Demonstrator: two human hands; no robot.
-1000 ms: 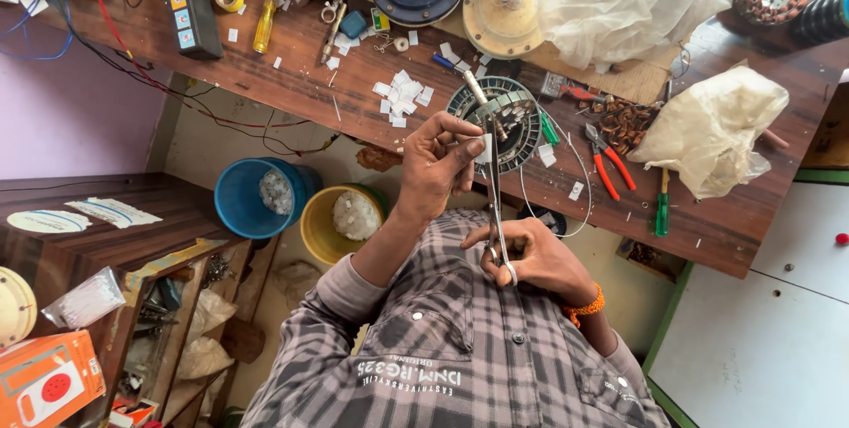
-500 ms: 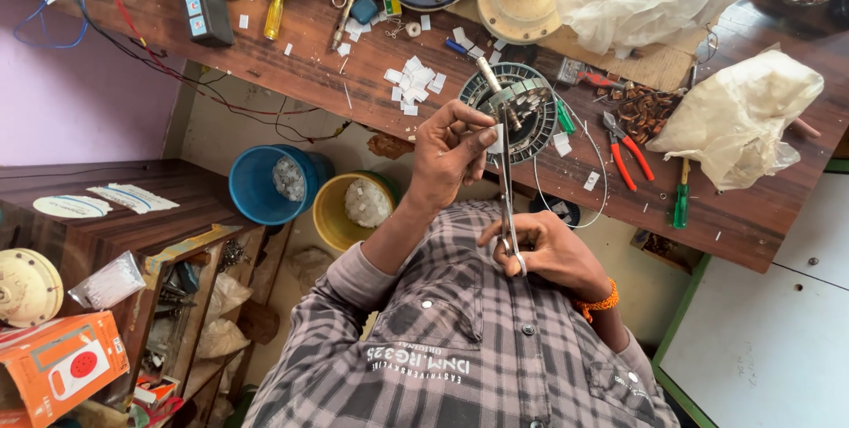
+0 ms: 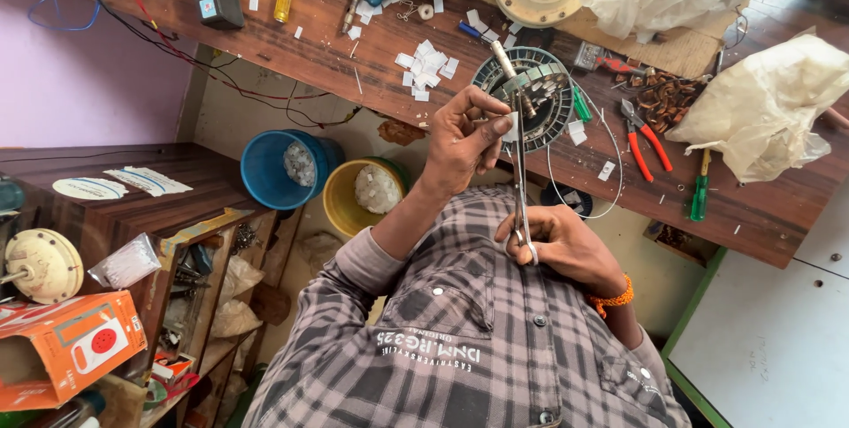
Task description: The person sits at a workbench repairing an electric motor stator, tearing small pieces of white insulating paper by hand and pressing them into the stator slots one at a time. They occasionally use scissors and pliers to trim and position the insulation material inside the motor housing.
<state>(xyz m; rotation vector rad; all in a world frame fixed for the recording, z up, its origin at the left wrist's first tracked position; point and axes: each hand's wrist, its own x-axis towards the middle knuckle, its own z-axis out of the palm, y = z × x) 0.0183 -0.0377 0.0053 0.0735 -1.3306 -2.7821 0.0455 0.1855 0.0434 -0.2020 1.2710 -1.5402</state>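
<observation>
Steel scissors [image 3: 519,182] stand upright between 2 hands: the right hand [image 3: 559,244], lower, has fingers through the loops and clamped on them, while the left hand [image 3: 466,133] at 12 o'clock pinches a small white paper piece [image 3: 510,126] against the blades, fingertips together. Just beyond, at 1 o'clock, a round motor stator [image 3: 534,96] lies on the wooden bench [image 3: 336,48]. White paper slips [image 3: 426,67] scatter at 11 o'clock. An orange carton [image 3: 66,350] with a white rounded label sits at 8 o'clock.
</observation>
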